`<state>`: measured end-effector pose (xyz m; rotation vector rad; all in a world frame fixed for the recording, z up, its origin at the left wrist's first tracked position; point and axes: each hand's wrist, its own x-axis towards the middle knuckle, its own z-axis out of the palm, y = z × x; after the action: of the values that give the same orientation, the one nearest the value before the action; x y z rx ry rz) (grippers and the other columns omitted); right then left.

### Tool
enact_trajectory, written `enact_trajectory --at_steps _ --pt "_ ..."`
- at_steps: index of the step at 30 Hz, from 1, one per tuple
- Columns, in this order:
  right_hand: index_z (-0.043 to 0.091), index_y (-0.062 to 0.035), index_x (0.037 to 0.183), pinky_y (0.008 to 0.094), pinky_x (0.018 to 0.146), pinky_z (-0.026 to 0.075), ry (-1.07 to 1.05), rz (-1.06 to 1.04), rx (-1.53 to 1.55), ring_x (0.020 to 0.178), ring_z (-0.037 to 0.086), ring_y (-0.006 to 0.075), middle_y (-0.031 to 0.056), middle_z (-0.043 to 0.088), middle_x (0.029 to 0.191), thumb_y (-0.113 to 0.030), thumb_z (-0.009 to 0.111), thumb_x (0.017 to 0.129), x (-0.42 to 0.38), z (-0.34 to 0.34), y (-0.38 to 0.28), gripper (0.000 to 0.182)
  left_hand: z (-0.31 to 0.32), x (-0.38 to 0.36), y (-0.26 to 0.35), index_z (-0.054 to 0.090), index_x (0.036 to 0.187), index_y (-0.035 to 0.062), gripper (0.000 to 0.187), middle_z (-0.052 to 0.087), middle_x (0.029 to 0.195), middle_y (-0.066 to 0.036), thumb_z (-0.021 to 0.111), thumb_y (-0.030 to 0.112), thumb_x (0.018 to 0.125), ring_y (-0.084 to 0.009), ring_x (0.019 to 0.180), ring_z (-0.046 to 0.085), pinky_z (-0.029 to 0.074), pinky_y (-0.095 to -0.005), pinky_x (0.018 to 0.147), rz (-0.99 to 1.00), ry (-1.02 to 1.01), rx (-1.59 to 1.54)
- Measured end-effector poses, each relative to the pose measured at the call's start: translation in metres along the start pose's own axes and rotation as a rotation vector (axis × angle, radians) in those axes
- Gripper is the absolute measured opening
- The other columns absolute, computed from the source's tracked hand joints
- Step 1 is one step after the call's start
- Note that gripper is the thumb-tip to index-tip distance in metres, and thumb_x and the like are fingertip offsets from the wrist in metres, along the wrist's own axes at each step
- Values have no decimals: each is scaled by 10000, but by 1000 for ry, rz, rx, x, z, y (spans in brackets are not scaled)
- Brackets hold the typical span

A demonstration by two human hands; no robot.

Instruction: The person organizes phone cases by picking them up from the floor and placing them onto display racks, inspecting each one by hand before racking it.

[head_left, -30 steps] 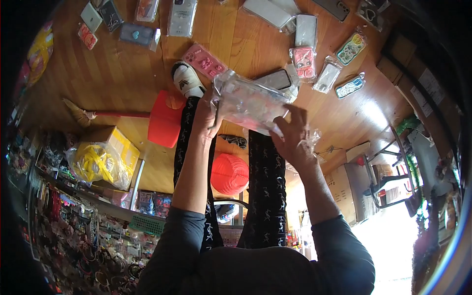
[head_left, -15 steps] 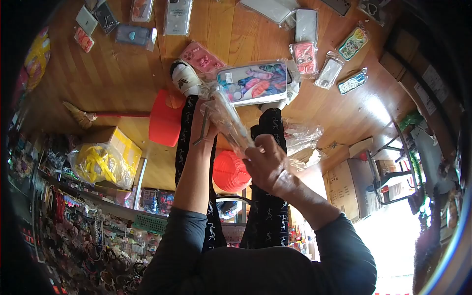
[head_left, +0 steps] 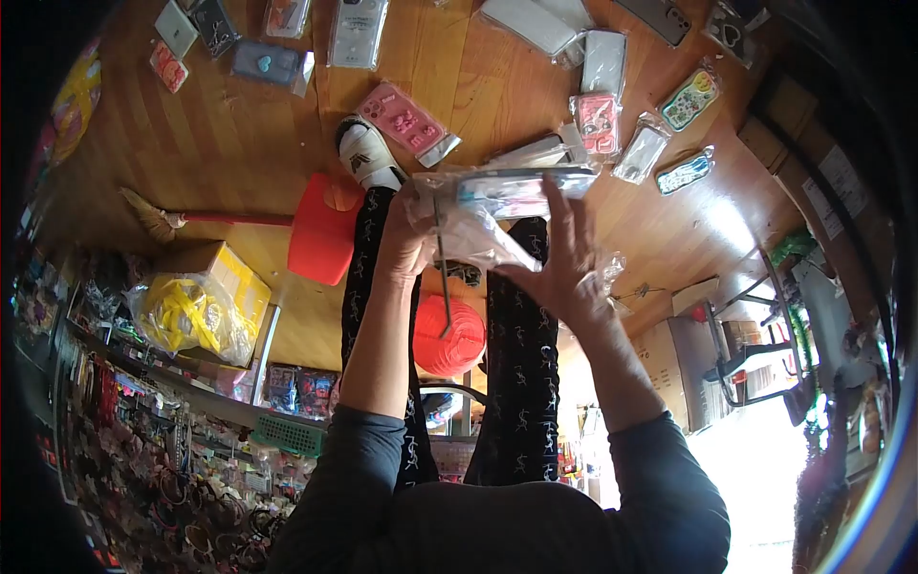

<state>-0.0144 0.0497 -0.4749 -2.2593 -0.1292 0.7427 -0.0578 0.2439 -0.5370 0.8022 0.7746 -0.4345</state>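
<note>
My left hand (head_left: 409,239) is closed around the left end of several phone cases in clear plastic sleeves. The top case (head_left: 526,193) has a colourful print, seen nearly edge-on. A thin metal rod (head_left: 442,273) with a bent lower end hangs down beside that hand; how it is held is hidden. At the right end of the cases, my right hand (head_left: 574,263) has thumb and fingers spread apart, the fingertips overlapping the package edge. Just beyond lie a pink packaged phone case (head_left: 406,122) and another packaged case (head_left: 535,153), partly covered by the held ones.
More packaged phone cases, such as a clear one (head_left: 359,33) and a red-pink one (head_left: 599,124), lie on the wooden floor. A red plastic stool (head_left: 322,230), a broom (head_left: 229,219) and a red paper lantern (head_left: 449,335) are near my legs. Cardboard boxes (head_left: 660,368) stand right.
The colourful case has tilted from face-up to nearly edge-on in my hands. My right hand has opened and moved up and right. The rod now hangs lower, and the pink case on the floor shows more fully.
</note>
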Motion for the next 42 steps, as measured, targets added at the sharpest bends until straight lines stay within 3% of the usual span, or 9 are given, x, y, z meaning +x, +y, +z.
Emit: enact_trajectory --at_steps 2,8,15,18,22,25,34,37,42 --pt "297 -38 1272 477 853 329 32 35 -194 975 401 358 180 409 1080 -347 779 476 15 -10 -4 980 4 1 3 466 1085 29 547 549 1013 -61 725 73 606 -157 929 537 443 -310 833 -107 24 -122" --pt "381 -38 1188 500 906 246 -86 -40 -273 988 394 303 129 423 1050 -307 748 544 27 -10 -6 789 -8 1 -2 418 1145 26 596 531 1067 -73 708 53 625 -161 974 524 424 -313 870 -28 34 -213" --pt "411 29 1107 373 692 409 -272 -3 -190 811 482 279 133 470 881 -128 687 606 0 -14 -46 593 -2 1 -5 435 1138 65 522 521 1071 -58 676 246 711 -193 981 513 435 -345 860 -91 19 -315" --pt "456 34 1043 301 585 437 -175 -88 -257 720 505 215 83 464 783 -137 613 649 -4 -3 -43 458 -23 -3 -17 445 1128 66 487 525 1060 -60 656 255 732 -192 966 520 444 -340 847 -54 -73 -339" --pt "444 42 1059 296 602 453 -215 -54 -241 733 513 211 95 472 809 -144 608 661 -3 -3 -48 469 -36 -2 -26 442 1133 66 446 524 1061 -67 617 251 767 -194 972 517 441 -346 850 -143 -48 -417" --pt "397 57 1093 358 680 436 -274 26 -126 798 501 290 146 465 864 -109 682 607 -3 -4 -51 587 -18 -2 -20 463 1066 47 364 539 938 -35 616 187 767 -114 832 544 469 -247 688 -159 71 -373" --pt "433 21 1095 398 763 409 -174 69 -58 892 479 328 176 476 947 -153 652 665 9 6 -12 513 -33 4 -30 440 1135 24 471 542 1032 -78 620 243 758 -180 938 546 475 -333 796 -281 -59 -559" --pt "450 -10 1100 427 809 387 -168 87 -36 970 439 323 180 464 1012 -246 652 680 13 22 27 523 -14 4 -24 411 1186 35 522 515 1113 -91 595 294 771 -219 1026 505 427 -395 866 -125 17 -373" --pt "451 -20 1115 449 868 352 -164 25 -50 1050 385 359 205 412 1132 -361 686 639 15 44 43 631 -21 6 -25 443 1158 36 424 510 1121 -88 547 245 803 -207 1036 488 403 -366 879 -222 185 -381"
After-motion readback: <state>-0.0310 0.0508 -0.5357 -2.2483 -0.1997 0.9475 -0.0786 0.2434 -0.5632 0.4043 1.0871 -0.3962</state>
